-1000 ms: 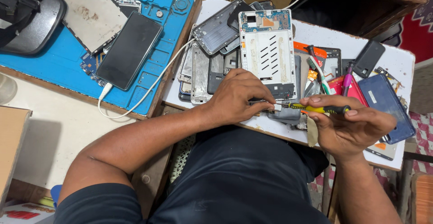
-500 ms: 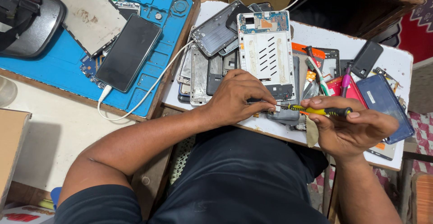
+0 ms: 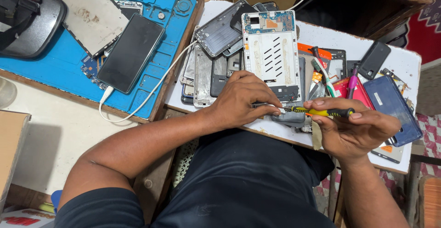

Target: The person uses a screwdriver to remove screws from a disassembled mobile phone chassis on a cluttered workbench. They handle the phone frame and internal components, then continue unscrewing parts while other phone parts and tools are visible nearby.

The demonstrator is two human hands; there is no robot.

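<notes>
My right hand (image 3: 356,129) grips a small yellow-and-black screwdriver (image 3: 324,112), held level with its tip pointing left. My left hand (image 3: 241,99) pinches a small grey phone part (image 3: 289,117) at the near edge of the white board (image 3: 409,65), right where the screwdriver tip meets it. Just beyond my left hand lies an opened white phone frame (image 3: 271,53) with its blue circuit board showing at the far end.
Several phone frames and back covers (image 3: 216,58) are heaped on the white board, with a dark blue phone (image 3: 390,106) and more screwdrivers (image 3: 321,69) at right. A black phone (image 3: 131,51) on a white cable (image 3: 147,97) rests on a blue repair mat (image 3: 41,74) at left.
My hands and the screwdriver stay almost where they were; the view has shifted slightly. The screwdriver tip remains on the grey part.
</notes>
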